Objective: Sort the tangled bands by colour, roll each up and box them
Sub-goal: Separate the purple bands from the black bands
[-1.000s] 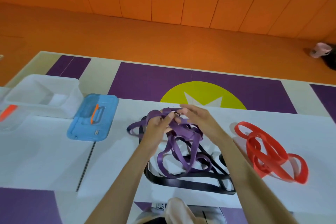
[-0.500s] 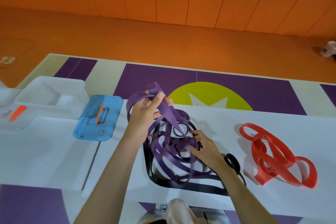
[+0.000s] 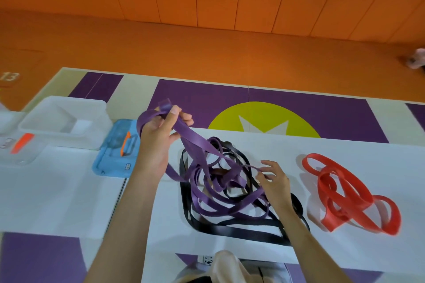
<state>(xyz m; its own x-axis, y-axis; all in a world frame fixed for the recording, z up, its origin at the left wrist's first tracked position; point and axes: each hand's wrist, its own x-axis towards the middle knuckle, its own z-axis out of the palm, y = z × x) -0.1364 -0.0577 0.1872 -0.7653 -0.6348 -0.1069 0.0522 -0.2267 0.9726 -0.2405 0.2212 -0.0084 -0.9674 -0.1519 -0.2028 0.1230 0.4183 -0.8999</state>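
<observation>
The left hand grips the purple band, one end raised above the black band tangled with it on the desk. The right hand is at a purple strand; I cannot tell whether it grips it.

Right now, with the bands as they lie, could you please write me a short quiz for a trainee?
1. True or false: the left hand grips the purple band, raised above the table.
2. Which band lies apart on the right? A yellow, B red, C green.
3. Fill in: the purple band is tangled with the ___ band.
Key: 1 true; 2 B, the red band; 3 black band.
</observation>
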